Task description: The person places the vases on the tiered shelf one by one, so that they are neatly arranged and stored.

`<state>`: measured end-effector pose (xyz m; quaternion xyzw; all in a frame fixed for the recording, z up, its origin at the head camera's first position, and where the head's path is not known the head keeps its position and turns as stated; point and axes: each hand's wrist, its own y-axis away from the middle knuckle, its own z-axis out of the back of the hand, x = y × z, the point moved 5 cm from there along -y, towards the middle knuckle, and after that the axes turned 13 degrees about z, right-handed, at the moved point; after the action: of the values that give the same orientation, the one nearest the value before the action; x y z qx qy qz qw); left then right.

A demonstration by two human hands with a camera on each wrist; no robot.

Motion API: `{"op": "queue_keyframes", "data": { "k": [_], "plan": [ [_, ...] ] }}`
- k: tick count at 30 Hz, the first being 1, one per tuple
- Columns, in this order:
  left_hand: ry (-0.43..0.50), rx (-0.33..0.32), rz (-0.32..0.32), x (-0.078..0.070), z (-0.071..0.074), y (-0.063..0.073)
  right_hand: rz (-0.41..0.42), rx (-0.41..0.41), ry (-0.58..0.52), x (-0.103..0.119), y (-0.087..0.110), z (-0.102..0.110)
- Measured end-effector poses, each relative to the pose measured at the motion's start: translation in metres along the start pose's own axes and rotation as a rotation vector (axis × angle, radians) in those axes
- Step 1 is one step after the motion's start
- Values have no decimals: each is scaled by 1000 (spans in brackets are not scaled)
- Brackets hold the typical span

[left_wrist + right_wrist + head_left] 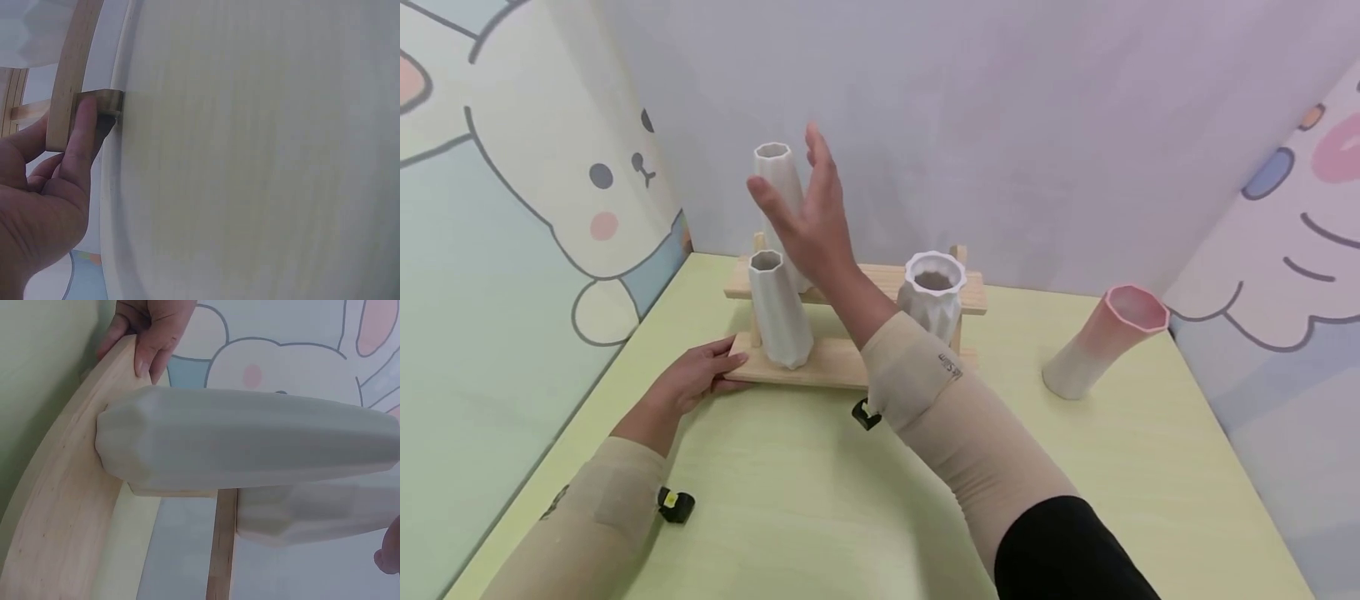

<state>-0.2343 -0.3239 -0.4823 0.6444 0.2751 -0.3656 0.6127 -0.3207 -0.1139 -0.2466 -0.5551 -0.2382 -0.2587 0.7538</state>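
Observation:
My left hand (696, 375) grips the left end of the lower board of a two-tier wooden rack (838, 362), thumb on top and fingers underneath. My right hand (820, 225) is raised before the upper tier with thumb and fingers spread apart. Behind it, a tall white faceted vase (772, 171) stands on the upper board, partly hidden by the hand. A second white vase (778, 312) stands on the lower board, close to my left hand. Farther right, a white pleated vase (931, 300) is partly covered by my right forearm.
A pink-and-white vase (1093, 346) stands on the pale green table (1150, 467), right of the rack. Walls with cartoon animals (587, 167) enclose the back and sides. Small black devices (676, 506) are strapped at both wrists.

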Motion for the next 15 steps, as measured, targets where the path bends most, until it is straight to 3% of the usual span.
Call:
{"op": "queue_keyframes", "data": {
  "k": [9,15],
  "plan": [
    [5,-2,-8,1,6,2,37,28,18,11,19,4],
    [4,7,-12,2,6,4,45,62,-38,14,40,10]
  ]
}}
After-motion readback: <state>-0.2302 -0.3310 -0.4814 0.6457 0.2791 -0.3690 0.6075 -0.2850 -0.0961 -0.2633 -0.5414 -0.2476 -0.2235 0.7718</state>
